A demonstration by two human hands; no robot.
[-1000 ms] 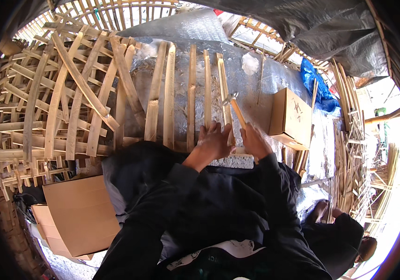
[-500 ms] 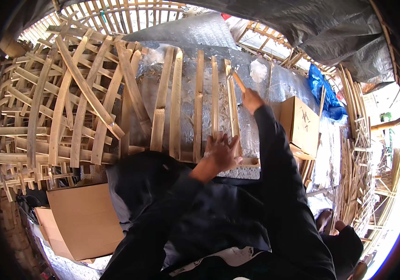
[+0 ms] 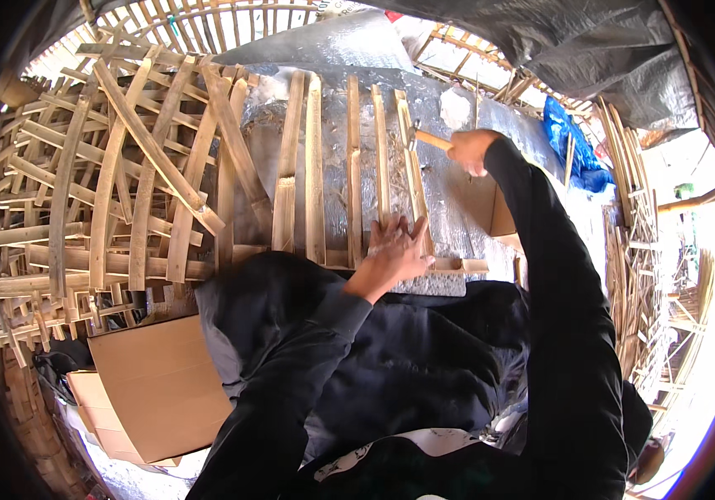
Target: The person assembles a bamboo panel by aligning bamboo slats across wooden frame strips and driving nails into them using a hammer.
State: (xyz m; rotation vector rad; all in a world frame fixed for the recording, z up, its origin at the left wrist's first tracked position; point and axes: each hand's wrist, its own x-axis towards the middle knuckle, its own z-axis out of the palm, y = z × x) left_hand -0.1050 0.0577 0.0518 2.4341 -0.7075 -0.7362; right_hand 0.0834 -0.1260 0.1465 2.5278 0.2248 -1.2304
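My right hand (image 3: 474, 152) is closed round the wooden handle of a hammer (image 3: 433, 140). The hammer's metal head lies at the upper part of a bamboo slat (image 3: 414, 185); whether it touches the slat I cannot tell. Fingers spread, my left hand (image 3: 392, 254) presses on the lower ends of this slat and the one beside it. Below the hand runs a bamboo crosspiece (image 3: 463, 266), over a grey speckled block (image 3: 437, 286). More upright slats (image 3: 314, 171) stand in a row to the left.
A wide lattice of crossed bamboo strips (image 3: 116, 192) fills the left side. Silvery sheeting (image 3: 337, 125) lies behind the slats. A cardboard box (image 3: 503, 218) is partly hidden by my right arm; open cardboard (image 3: 162, 387) stands lower left. Blue plastic (image 3: 572, 150) and bundled strips (image 3: 637, 275) lie right.
My right hand and forearm have swung out to the right, and the hammer handle lies more level. My left hand stays spread on the slats. The whole view has shifted slightly.
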